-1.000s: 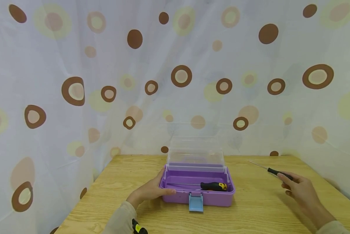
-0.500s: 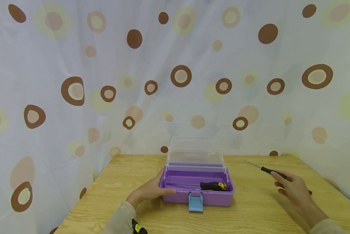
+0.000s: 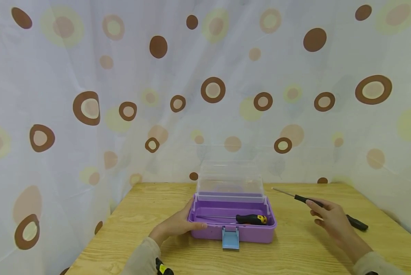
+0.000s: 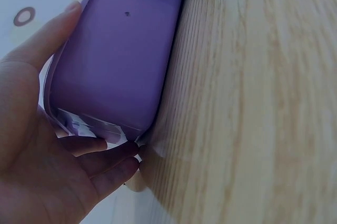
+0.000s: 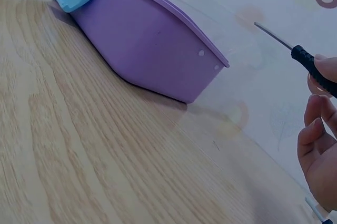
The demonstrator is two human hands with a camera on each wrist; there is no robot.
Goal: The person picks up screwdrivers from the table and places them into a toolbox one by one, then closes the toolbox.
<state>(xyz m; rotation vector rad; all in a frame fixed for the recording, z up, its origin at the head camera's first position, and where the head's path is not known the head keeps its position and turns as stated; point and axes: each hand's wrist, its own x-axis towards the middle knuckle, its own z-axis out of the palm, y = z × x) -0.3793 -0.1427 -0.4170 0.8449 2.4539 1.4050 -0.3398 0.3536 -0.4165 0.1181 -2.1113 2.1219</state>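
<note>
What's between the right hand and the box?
Only the screwdriver that the right hand holds, its tip pointing left, over bare table up to the box. Shows in the head view.

The wooden table bears a purple box, black-handled tool and black-yellow handle.

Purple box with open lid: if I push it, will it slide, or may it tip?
The purple box would probably slide rather than tip, sitting low and wide. Its raised clear lid looks thin and might wobble. The screwdriver lying inside could shift.
</note>
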